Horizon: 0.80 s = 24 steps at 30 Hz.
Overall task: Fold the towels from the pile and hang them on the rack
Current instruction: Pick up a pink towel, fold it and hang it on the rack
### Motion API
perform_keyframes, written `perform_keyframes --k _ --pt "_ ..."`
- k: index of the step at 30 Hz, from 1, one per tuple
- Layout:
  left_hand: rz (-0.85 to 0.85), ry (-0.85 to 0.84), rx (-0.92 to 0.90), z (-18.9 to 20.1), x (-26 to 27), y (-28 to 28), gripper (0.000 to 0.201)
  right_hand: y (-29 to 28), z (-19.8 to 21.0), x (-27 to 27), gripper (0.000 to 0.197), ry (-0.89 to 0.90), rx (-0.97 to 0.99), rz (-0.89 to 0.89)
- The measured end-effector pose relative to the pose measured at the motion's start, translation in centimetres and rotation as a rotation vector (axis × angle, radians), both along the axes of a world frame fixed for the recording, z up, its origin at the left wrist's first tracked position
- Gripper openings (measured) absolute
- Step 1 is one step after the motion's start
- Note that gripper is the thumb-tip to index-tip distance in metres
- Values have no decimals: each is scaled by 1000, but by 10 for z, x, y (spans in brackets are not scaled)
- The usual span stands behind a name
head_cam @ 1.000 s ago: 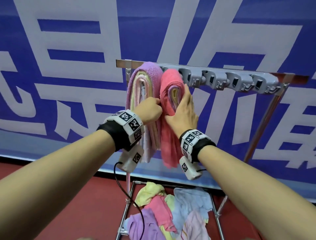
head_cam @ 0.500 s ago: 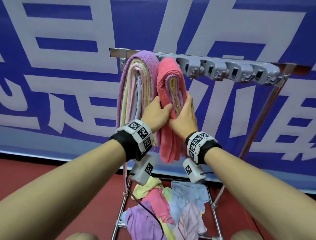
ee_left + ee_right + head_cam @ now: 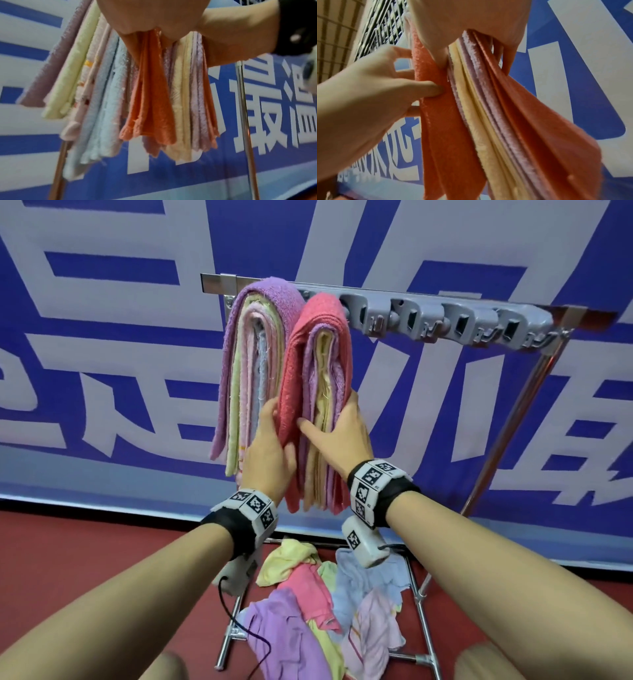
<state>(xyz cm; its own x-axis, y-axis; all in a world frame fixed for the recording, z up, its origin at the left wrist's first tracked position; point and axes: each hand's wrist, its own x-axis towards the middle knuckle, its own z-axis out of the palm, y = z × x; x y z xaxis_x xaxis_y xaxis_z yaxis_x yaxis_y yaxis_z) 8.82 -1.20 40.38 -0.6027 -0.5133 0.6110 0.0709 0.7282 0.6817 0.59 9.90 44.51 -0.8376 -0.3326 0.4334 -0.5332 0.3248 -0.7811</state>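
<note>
Backing the rack (image 3: 445, 316), a blue banner (image 3: 479, 251) meets red floor (image 3: 85, 570); at twelve o'clock, both hands (image 3: 267, 453) (image 3: 342, 436) pinch the coral towel (image 3: 301, 364), layered over lilac and yellow.

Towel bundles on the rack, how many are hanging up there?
2. The purple-wrapped bundle hangs at the rack's left end; the pink-wrapped bundle hangs just right of it, between both hands. Unfolded towels lie below.

Two folded towel bundles hang side by side, touching, at the left end of the rack (image 3: 445, 318): a purple-wrapped bundle (image 3: 270, 299) and a coral-wrapped bundle (image 3: 320, 316). Loose, crumpled towels (image 3: 318, 601) of mixed colours lie piled on the rack's lower frame.
</note>
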Motion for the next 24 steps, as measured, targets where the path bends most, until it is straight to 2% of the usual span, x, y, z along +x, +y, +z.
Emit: perform_keyframes --k 2,4,6,8,12,17,19,24 --pt "-40 -1 -141 0 8 -4 84 -5 4 -2 79 -11 -16 -67" --pt "-86 -31 -290 0 12 -9 82 -8 7 -3 77 -17 4 -118" --pt "-93 -101 -409 -2 10 -16 61 -10 7 -3 79 -13 35 -144" --pt "-110 -181 -479 -5 3 -19 41 -10 7 -5 74 -12 56 -160" --pt "-168 -252 -399 -2 -17 -7 44 5 11 -13 60 10 79 -199" --pt "-177 -347 -192 11 -47 31 29 32 22 -24 57 76 172 -294" --pt "-167 -414 -129 13 -56 34 31 39 26 -27 56 97 187 -315" --pt "-303 -427 -7 10 -53 26 39 42 25 -25 57 109 199 -276"
